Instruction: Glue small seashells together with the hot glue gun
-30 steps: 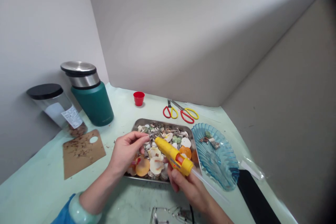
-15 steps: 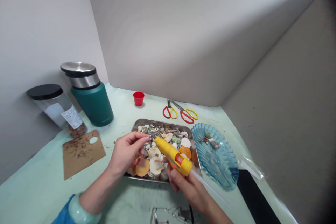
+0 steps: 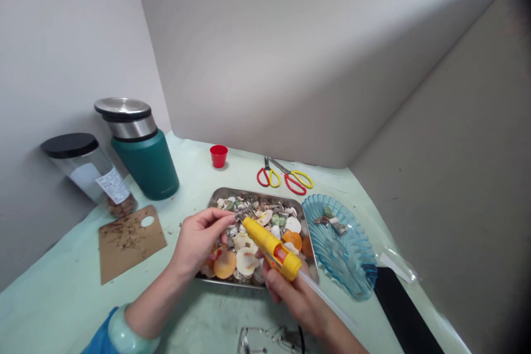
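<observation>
My right hand point(image 3: 290, 290) is wrapped round a yellow hot glue gun point(image 3: 269, 246) with a clear glue stick point(image 3: 327, 300) sticking out of its back end. The gun's tip points up and left, close to the fingertips of my left hand point(image 3: 203, 238). Those fingers are pinched together on something small that I cannot make out. Both hands are above a metal tray point(image 3: 316, 271) filled with seashells, among them an orange scallop shell point(image 3: 224, 264) and a pale one point(image 3: 247, 261).
Right of the tray lies a blue shell-shaped dish point(image 3: 352, 260) with a few shells. Two pairs of scissors point(image 3: 292, 177) and a red cup point(image 3: 219, 156) stand behind. At left are a green bottle point(image 3: 145, 163), a jar point(image 3: 93, 171) and brown cardboard point(image 3: 128, 254). A metal stand point(image 3: 265, 340) is in front.
The glue gun in my right hand has shifted slightly left, its tip a little nearer to my left fingertips. My left hand stays almost still.
</observation>
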{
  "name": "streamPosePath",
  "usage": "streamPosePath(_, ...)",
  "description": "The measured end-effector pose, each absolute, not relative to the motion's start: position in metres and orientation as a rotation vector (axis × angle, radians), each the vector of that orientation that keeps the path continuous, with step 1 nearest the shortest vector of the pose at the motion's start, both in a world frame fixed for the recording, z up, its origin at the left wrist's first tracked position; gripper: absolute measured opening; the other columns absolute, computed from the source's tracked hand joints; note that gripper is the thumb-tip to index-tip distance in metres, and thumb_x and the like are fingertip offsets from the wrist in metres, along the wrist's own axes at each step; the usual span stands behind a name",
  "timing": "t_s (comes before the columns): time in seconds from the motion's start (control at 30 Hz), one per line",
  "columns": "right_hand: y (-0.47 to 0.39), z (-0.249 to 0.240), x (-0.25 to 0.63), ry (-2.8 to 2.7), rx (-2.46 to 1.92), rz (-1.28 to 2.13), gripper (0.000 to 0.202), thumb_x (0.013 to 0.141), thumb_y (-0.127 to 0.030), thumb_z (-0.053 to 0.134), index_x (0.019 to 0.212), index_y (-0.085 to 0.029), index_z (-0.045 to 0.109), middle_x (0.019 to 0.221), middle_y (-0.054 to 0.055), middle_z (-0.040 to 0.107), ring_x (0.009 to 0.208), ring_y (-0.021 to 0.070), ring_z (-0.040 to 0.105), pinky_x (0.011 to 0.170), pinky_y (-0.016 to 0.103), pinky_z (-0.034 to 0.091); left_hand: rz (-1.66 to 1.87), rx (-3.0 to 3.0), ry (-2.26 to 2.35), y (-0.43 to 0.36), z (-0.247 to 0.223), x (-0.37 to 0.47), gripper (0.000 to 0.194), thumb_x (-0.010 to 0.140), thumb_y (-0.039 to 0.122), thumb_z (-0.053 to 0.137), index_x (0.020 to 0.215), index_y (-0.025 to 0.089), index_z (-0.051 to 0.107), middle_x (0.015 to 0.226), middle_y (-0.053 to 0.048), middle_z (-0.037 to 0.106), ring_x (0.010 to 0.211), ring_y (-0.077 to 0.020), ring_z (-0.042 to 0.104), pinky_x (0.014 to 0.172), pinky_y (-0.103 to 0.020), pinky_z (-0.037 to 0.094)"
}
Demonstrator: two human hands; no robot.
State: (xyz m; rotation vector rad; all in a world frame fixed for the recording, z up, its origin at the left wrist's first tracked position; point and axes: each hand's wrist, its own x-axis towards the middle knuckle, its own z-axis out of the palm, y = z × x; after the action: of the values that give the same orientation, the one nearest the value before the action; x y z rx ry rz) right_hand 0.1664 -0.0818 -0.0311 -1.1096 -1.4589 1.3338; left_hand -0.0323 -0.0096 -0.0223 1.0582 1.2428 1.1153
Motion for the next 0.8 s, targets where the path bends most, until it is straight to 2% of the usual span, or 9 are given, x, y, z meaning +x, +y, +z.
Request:
streamPosePath(0.17, -0.0809, -0.0297, 0.1674, -1.601, -1.132, 1.257, 0.037, 0.090, -0.048, 0.048, 0.106, -0.016, 0.056, 0.062, -0.002, 0.047, 0.055, 0.0132, 0.042, 0.056, 0.028, 0.033, 1.115, 1.049, 1.246, -0.0102, -0.0198, -0.0317, 0.022, 0.073, 0.038, 0.068, 0.080, 0.016, 0.065, 0.043, 0.006, 0.054, 0.027, -0.0060, 0.040, 0.026, -0.016, 0.032)
streamPosePath(0.3, -0.0807, -0.0279, 0.1668, -1.625, -1.131, 1.206, 0.034, 0.089, -0.049, 0.048, 0.098, -0.017, 0.057, 0.063, -0.002, 0.048, 0.056, 0.0137, 0.042, 0.058, 0.029, 0.034, 1.117, 1.061, 1.255, -0.0103, -0.0184, -0.0319, 0.023, 0.073, 0.037, 0.068, 0.081, 0.016, 0.066, 0.044, 0.005, 0.056, 0.029, -0.0059, 0.041, 0.027, -0.016, 0.033)
streamPosePath(0.8, -0.0816, -0.0255, 0.1640, -1.705, -1.179, 1.073, 0.034, 0.090, -0.048, 0.045, 0.094, -0.016, 0.054, 0.063, -0.002, 0.047, 0.056, 0.0128, 0.043, 0.057, 0.026, 0.035, 1.110, 1.064, 1.257, -0.0098, -0.0195, -0.0319, 0.024, 0.072, 0.038, 0.068, 0.082, 0.016, 0.065, 0.043, 0.006, 0.054, 0.027, -0.0066, 0.042, 0.027, -0.016, 0.033)
